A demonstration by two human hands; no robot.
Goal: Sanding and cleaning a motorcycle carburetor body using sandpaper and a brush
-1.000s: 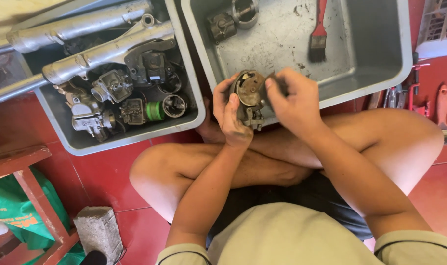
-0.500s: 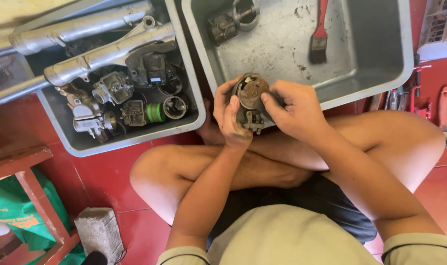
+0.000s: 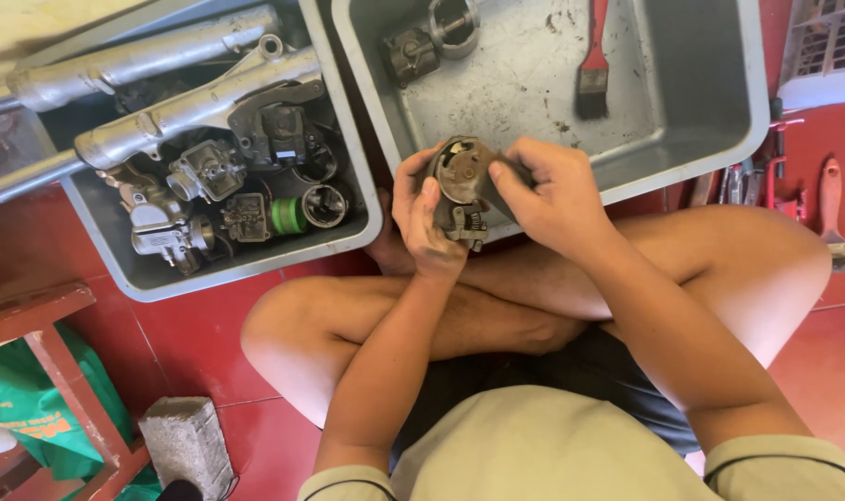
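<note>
Over the near rim of a grey tray (image 3: 691, 158), a seated person's left hand (image 3: 422, 223) and right hand (image 3: 552, 195) both clasp a grimy carburetor (image 3: 461, 186). Fingers wrap it closely from either side; a red-handled brush (image 3: 592, 65) lies in the tray.

Tray (image 3: 710, 139) floor mostly free; brush (image 3: 591, 70) blocks.

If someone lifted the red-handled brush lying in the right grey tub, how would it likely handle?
The brush looks light, with a slim handle. It lies flat on the grimy tub floor, so it is unlikely to roll. Its dark bristles would probably flex, and it may feel greasy.
</note>
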